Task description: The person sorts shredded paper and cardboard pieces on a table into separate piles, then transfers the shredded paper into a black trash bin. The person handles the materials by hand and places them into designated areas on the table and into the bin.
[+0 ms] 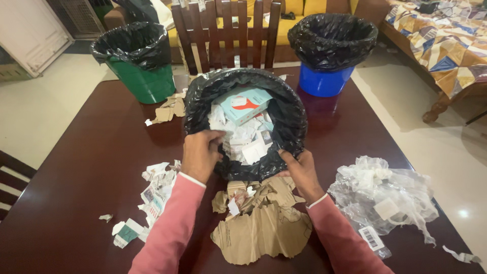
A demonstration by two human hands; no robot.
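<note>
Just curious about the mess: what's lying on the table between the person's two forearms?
Torn brown cardboard scraps, seen from the head camera, just below the black-lined bin both hands grip.

Three bins with black liners: one lined bin (245, 124) at table centre, a green bin (139, 60) at 11 o'clock from it, a blue bin (329, 53) at 1 o'clock. Two hands: left hand (201, 153) and right hand (302, 172), both on the central liner's near rim. One teal carton (244, 103) atop the white scraps inside. Two groups of torn brown cardboard: a large pile (261, 223) at 6 o'clock, a smaller cluster (170, 108) at 10 o'clock. One pile of torn printed paper (154, 195) at 8 o'clock. One heap of clear plastic film (385, 200) at 4 o'clock. One dark wooden chair (225, 33) at 12 o'clock. One dark wooden table (86, 167).
</note>
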